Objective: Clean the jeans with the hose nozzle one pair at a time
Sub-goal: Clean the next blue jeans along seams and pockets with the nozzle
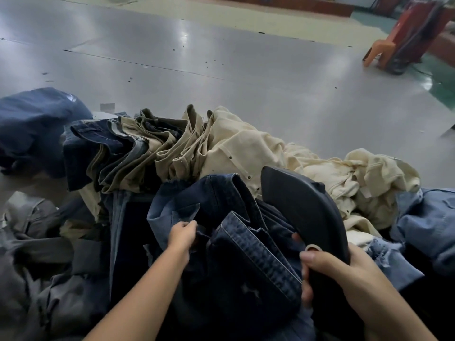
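While the left hand (182, 233) pinches a fold of the dark blue jeans (236, 254) with curled fingers, the right hand (327, 269) grips the dark, flat, curved nozzle (302, 205), thumb and fingers wrapped round its lower end. This nozzle rises up and away from the hand, its broad tip just beside the cream trousers (258, 148). Those dark jeans lie bunched at the near middle of the heap, waistband toward the right hand and touching the nozzle. Behind them sits a row of folded khaki trousers (152, 143) and folded dark denim (91, 143). Grey garments (41, 242) spread at the left and light blue denim (428, 217) at the right. Beyond the heap stretches a shiny grey floor (221, 57), with an orange plastic stool (379, 51) far right.
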`<state>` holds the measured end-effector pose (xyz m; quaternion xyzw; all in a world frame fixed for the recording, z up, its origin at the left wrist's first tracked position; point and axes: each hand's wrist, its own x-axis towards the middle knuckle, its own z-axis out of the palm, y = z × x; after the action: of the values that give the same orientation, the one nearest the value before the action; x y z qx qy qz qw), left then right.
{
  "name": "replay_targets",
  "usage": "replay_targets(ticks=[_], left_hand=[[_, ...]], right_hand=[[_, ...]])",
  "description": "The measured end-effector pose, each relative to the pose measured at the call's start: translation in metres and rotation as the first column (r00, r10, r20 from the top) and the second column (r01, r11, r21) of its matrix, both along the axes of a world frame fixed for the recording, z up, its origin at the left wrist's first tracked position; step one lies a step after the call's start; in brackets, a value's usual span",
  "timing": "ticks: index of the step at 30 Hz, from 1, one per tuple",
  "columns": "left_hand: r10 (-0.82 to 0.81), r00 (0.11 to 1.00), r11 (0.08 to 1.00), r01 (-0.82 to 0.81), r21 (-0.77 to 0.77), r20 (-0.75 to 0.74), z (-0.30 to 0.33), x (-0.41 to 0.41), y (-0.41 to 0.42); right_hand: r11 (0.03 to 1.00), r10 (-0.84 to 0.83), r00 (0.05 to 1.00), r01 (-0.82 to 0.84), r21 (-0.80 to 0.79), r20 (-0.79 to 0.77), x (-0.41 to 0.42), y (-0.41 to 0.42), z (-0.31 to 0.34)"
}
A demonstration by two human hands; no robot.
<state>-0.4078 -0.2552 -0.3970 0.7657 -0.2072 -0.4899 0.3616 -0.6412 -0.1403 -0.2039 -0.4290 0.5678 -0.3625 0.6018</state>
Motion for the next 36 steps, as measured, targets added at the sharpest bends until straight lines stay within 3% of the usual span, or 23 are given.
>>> replay_targets(ticks=[2, 4, 7, 13, 19, 26, 30, 33, 36], left_hand=[[0.125, 0.928, 0.989, -0.144, -0.029, -0.352, 0.024, 0.005, 0.008], [0.084, 0.866, 0.994, -0.11, -0.023, -0.494, 0.056, 0.011, 0.013], [-0.091, 0.876, 0.996, 0.067, -0.067, -0.473, 0.099, 0.017, 0.023], [-0.214, 0.814, 0.968, 0.105, -0.227, -0.54, 0.15, 0.015, 0.057], [-0.21, 0.728, 0.938, -0.039, -0.345, -0.653, 0.173, -0.004, 0.085], [-0.294, 0.59, 0.897, -0.101, -0.43, -0.752, 0.178, 0.0, 0.096], [-0.285, 0.623, 0.906, -0.074, -0.418, -0.729, 0.175, 0.001, 0.095], [-0.223, 0.685, 0.92, -0.088, -0.382, -0.694, 0.174, 0.011, 0.093], [-0.2, 0.57, 0.928, -0.15, -0.34, -0.797, 0.176, 0.01, 0.098]], right_hand=[[0.999, 0.028, 1.0, -0.028, -0.015, 0.007, 0.006, 0.002, 0.002], [0.996, 0.075, 0.997, -0.074, -0.043, 0.015, 0.013, 0.004, 0.004], [0.984, 0.168, 0.986, -0.167, -0.069, 0.017, 0.023, 0.01, 0.01], [0.963, 0.263, 0.963, -0.258, -0.075, 0.056, 0.031, 0.019, 0.017], [0.99, 0.092, 0.996, -0.09, -0.112, 0.013, 0.035, 0.021, 0.01], [0.998, -0.029, 0.999, 0.027, 0.057, 0.041, 0.032, 0.006, -0.009], [0.998, -0.026, 0.994, 0.019, 0.064, 0.105, 0.034, 0.005, -0.01], [0.987, -0.159, 0.972, 0.163, -0.012, 0.172, 0.027, -0.008, -0.005], [0.949, -0.295, 0.923, 0.312, -0.035, 0.248, 0.015, -0.025, 0.002]])
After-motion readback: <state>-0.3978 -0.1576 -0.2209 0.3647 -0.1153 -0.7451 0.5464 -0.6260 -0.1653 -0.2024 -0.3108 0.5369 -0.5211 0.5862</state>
